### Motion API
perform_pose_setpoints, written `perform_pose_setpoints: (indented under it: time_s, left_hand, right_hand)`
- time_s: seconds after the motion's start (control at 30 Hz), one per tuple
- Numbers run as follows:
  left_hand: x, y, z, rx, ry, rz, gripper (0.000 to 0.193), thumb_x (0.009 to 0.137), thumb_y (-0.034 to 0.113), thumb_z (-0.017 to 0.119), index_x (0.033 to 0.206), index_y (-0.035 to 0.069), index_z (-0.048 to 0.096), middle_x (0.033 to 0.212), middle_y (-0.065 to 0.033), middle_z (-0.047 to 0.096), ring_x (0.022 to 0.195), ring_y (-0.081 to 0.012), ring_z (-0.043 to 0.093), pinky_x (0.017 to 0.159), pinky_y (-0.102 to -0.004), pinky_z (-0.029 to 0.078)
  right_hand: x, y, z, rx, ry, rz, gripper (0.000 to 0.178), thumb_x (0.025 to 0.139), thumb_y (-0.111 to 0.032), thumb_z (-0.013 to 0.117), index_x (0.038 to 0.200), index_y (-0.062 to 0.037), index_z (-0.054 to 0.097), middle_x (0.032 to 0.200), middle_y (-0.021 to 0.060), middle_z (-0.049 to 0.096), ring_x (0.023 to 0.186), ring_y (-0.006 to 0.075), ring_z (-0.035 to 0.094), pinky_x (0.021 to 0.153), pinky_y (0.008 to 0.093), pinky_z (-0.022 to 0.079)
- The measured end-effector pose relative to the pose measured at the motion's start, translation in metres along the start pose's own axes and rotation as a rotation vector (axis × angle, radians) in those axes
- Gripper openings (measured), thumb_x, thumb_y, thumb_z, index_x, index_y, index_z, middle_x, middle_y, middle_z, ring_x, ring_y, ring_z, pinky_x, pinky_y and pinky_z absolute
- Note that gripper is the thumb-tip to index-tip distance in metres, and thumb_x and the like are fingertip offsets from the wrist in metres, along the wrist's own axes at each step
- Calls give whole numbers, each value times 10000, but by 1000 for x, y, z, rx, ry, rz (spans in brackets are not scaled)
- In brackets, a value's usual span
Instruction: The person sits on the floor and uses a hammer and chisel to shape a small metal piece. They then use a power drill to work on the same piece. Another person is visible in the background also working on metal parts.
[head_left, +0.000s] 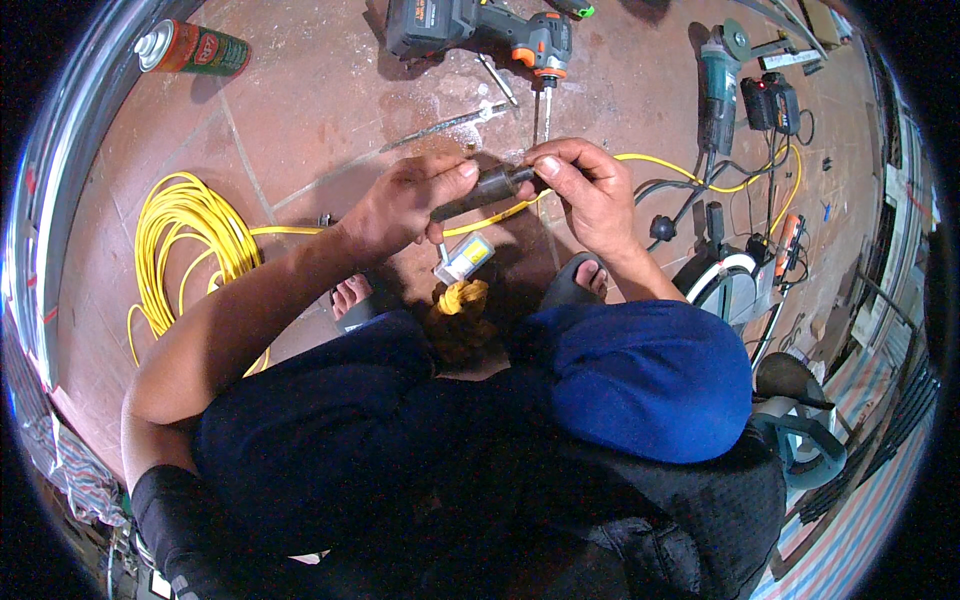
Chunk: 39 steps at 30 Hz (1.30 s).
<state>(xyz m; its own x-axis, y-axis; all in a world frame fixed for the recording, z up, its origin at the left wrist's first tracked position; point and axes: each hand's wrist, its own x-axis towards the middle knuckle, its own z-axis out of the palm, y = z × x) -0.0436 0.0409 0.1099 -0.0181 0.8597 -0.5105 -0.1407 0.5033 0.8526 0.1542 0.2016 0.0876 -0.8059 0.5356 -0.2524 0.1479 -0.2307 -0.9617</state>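
Note:
My left hand [420, 195] is wrapped round a dark, stepped cylindrical part [485, 192], thick at the left and narrowing to a thin shank at the right. With thumb and forefinger my right hand [585, 190] pinches that thin end. Both hands are above the tiled floor, between my feet and a cordless drill [480, 35] lying on its side. A long bit [542, 115] points from the drill toward my hands. Below my left fingers is a small white block with a yellow label [470, 257]; whether it touches them I cannot tell. Next to it sits a bunched yellow bundle [461, 298].
At the left are a coiled yellow cable [190, 235] and a red-green spray can [192, 50]. An angle grinder [718, 90] and a battery on a charger [770, 103] lie at the right. Thin metal rods [450, 125] rest beyond my hands; a round-bladed saw [800, 420] stands beside my right knee.

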Motion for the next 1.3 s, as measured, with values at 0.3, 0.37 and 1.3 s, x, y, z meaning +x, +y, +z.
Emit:
perform_pose_setpoints:
  time_s: [0.3,0.37,1.3]
  left_hand:
    - [0,-2,5,-69,-22,-201,546,994,551,515,1117,27,610,861,-40,620,653,-100,528,533,-238,398]
    - [0,-1,4,-107,-47,-182,541,997,561,506,1080,38,619,841,-33,616,664,-96,529,549,-245,406]
    - [1,-19,14,-95,-183,7,443,1017,407,561,1211,9,590,1021,-93,689,883,-136,646,741,-289,517]
  right_hand:
    - [-1,1,0,284,-55,225,226,1000,-119,617,1133,59,659,945,125,713,823,194,703,790,312,566]
    - [-2,0,0,327,-69,213,225,997,-110,616,1142,57,656,954,124,715,824,199,706,786,313,568]
    - [-6,5,8,24,-63,73,231,945,-196,727,1095,-21,712,982,41,728,848,110,666,759,271,551]
